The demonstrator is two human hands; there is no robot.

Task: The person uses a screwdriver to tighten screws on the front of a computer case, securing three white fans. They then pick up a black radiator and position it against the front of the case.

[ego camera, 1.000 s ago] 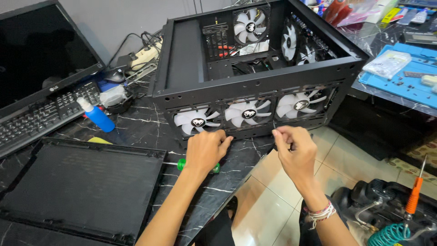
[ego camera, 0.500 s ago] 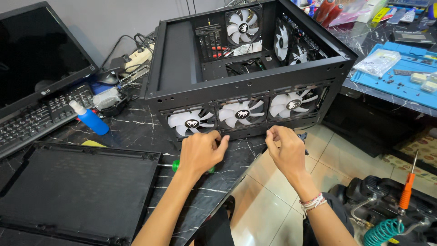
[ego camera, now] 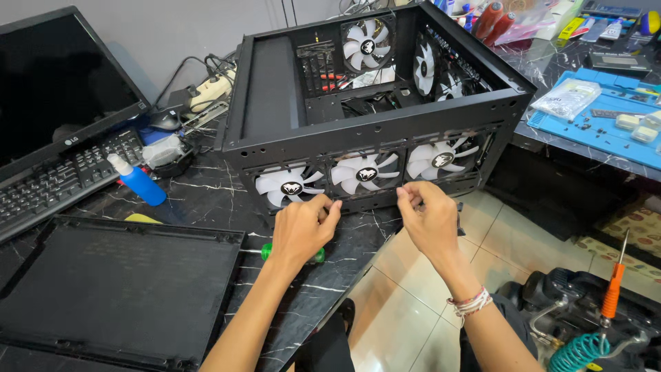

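- Your left hand (ego camera: 303, 227) rested against the lower front edge of the black computer case (ego camera: 372, 131), fingers curled narrow just below the gap between the left fan (ego camera: 289, 187) and the middle fan (ego camera: 365, 173); whether it pinched something small, you could not tell from this view.
- Your right hand (ego camera: 430, 220) sat just beside it, at the same lower edge under the middle and right fan (ego camera: 441, 158), fingertips bunched together as if on a small part that stayed hidden.
- A beaded band (ego camera: 469, 303) circled your right wrist.
- The case lay on its side on the dark marbled surface (ego camera: 206, 200), open top up, three white fans facing you in a row and more white fans showing inside at the back.
- A green-handled screwdriver (ego camera: 267, 252) lay on the surface, partly hidden under your left forearm.
- A black side panel (ego camera: 117, 289) lay flat at your left, near the surface's edge.
- A blue spray bottle (ego camera: 138, 180) lay tilted beside a black keyboard (ego camera: 62, 179), with a dark monitor (ego camera: 55, 83) behind them.
- A power strip (ego camera: 210, 86) and tangled cables sat behind the case's left corner.
- At far right, a blue work mat (ego camera: 606, 131) held small parts and a clear bag (ego camera: 570, 98).
- An orange-handled screwdriver (ego camera: 613, 289) stood upright at lower right, above a teal coiled hose (ego camera: 575, 351).
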